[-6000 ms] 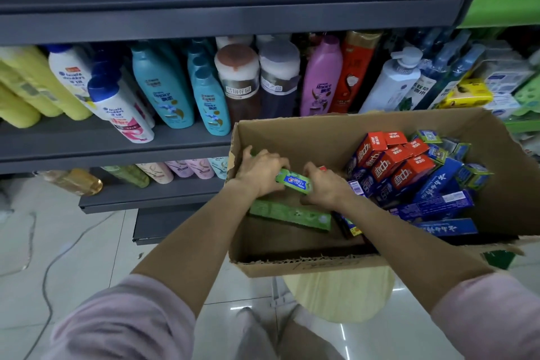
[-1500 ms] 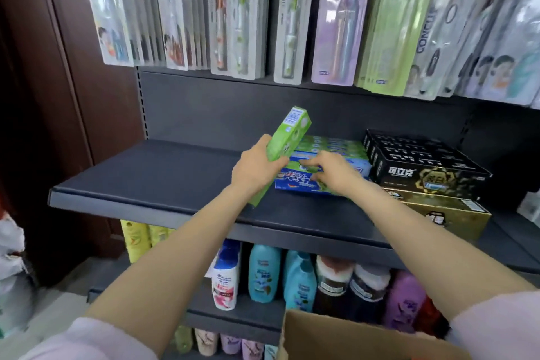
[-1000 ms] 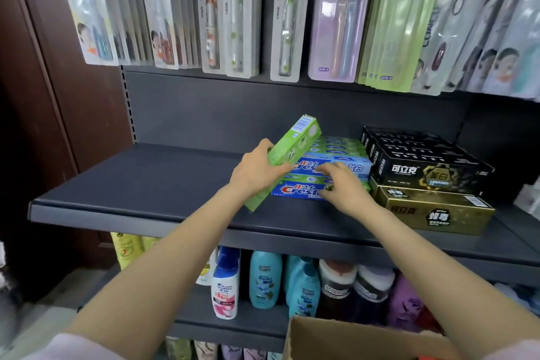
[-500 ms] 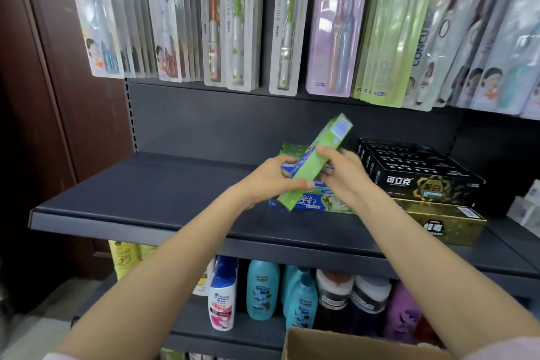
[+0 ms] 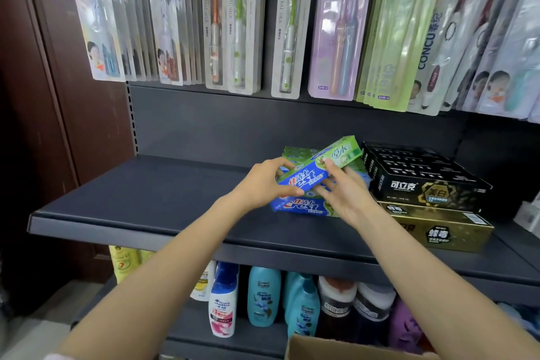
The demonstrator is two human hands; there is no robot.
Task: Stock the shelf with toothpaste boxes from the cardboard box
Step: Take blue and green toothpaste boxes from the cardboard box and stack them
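Two hands meet on one toothpaste box (image 5: 317, 169), tilted above the stack of boxes (image 5: 304, 207) on the shelf (image 5: 152, 193). Nearest, a cardboard box (image 5: 336, 348) shows its rim. The left hand (image 5: 263, 181) pinches the box's lower end, thumb under, fingers on top; the right hand (image 5: 344, 193), fingers spread and mostly straight, steadies it from beneath. It looks light, stiff and smooth, best gripped across its long edges.
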